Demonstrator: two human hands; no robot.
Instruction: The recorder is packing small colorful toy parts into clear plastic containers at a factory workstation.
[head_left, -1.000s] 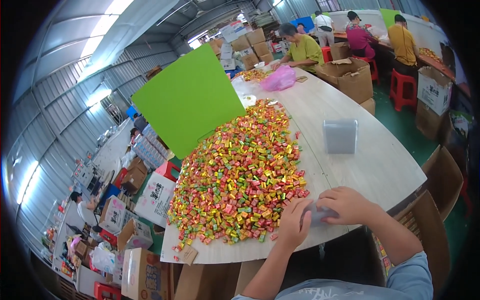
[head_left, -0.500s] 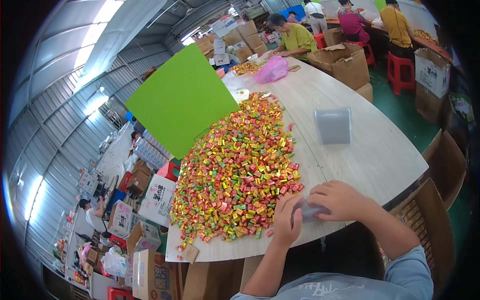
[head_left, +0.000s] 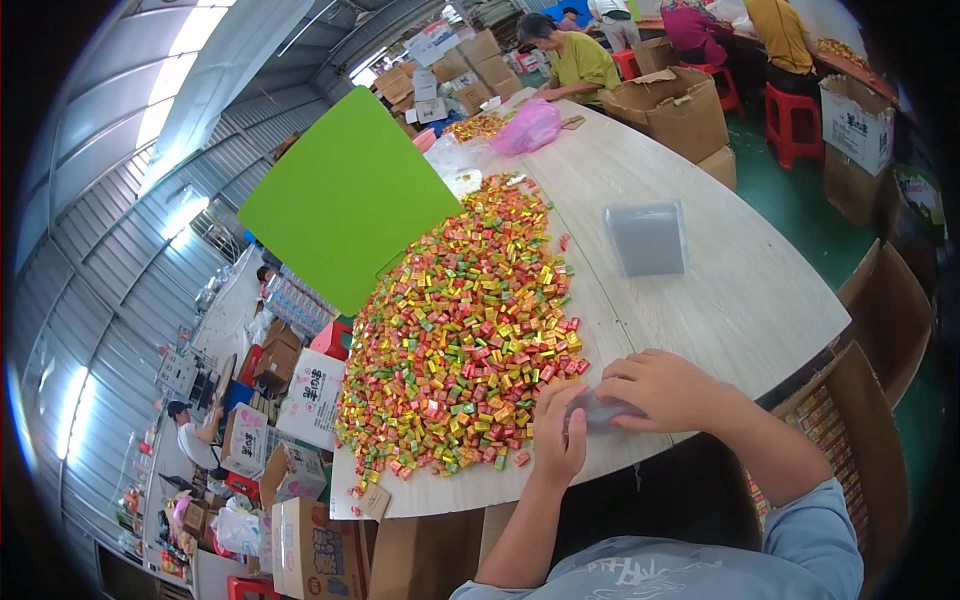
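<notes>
Head view — translucent piece (head_left: 599,410) between left fingers (head_left: 553,400) and right fingers (head_left: 627,377)

Green panel (head_left: 345,200), left of centre; pink plastic bag (head_left: 528,128) near co-worker (head_left: 588,62) in yellow-green shirt; red stool (head_left: 795,108) beside white carton (head_left: 857,125); green floor (head_left: 805,205) below.

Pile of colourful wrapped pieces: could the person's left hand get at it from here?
Probably yes: the left hand is close beside the pile, with nothing apparent between them. It does hold a clear plastic piece together with the right hand, so it might need to let go.
</notes>
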